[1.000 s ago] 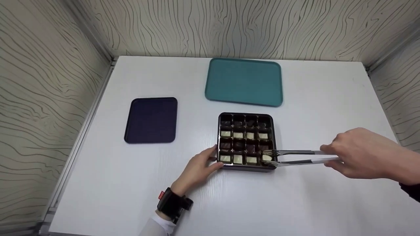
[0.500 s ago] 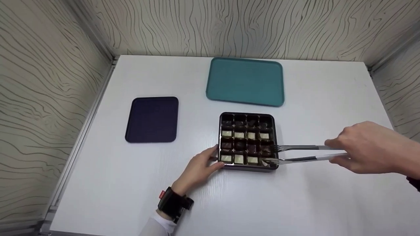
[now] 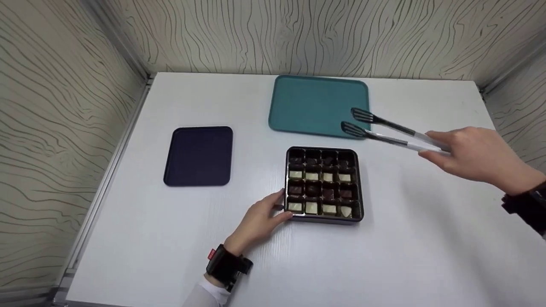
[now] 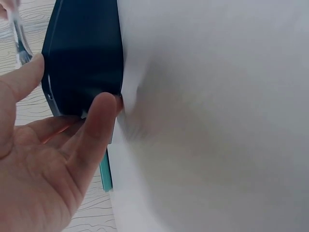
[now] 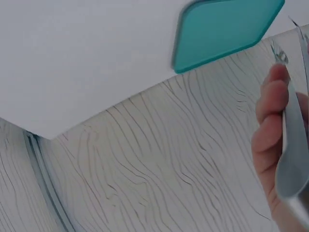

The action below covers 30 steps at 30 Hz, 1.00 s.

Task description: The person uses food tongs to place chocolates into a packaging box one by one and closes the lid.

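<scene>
A square dark box point(image 3: 324, 219) of chocolates stands on the table, divided into rows of small compartments. Rows of dark chocolates point(image 3: 346, 194) alternate with rows of white chocolates point(image 3: 329, 209). In the near right compartment, one white chocolate point(image 3: 346, 211) lies tilted. My left hand point(image 3: 256, 219) holds the box's near left corner, the thumb on the front side and the fingers along the left side. My right hand point(image 3: 480, 157) grips metal tongs point(image 3: 390, 138) with dark slotted ends. These tips are parted, hold nothing, and hang over the teal tray's point(image 3: 315, 104) near right corner.
Behind the chocolate box lies the teal tray, near the table's point(image 3: 170, 256) back edge. A dark navy tray point(image 3: 198, 156) is to the left. Wood-patterned panels point(image 3: 307, 38) enclose the back and both sides.
My right hand has lifted the tongs out of the box and swung them up and back toward the teal tray. The tilted white chocolate stays in its compartment. My left hand keeps its place.
</scene>
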Each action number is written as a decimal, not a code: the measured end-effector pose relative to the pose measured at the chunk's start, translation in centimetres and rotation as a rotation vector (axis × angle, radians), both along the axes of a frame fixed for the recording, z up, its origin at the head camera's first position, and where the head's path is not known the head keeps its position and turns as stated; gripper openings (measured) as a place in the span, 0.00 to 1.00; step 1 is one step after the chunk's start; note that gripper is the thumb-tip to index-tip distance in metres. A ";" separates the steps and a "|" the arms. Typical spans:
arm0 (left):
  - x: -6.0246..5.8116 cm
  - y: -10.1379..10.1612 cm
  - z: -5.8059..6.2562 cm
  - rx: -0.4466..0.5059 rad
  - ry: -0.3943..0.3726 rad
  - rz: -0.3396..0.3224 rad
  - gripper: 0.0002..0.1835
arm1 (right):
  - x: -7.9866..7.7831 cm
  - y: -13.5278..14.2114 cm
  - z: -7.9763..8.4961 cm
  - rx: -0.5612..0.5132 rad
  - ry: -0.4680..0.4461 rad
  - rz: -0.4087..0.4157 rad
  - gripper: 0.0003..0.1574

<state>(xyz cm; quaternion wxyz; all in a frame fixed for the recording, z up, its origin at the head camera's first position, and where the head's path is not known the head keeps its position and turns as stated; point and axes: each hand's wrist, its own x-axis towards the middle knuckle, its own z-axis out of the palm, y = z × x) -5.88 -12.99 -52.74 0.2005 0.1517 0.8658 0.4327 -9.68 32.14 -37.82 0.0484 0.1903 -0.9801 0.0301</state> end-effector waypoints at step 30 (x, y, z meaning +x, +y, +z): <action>0.0 0.0 -0.2 0.000 -0.015 0.011 0.39 | -6.6 0.8 -13.1 -0.301 -0.050 -0.402 0.38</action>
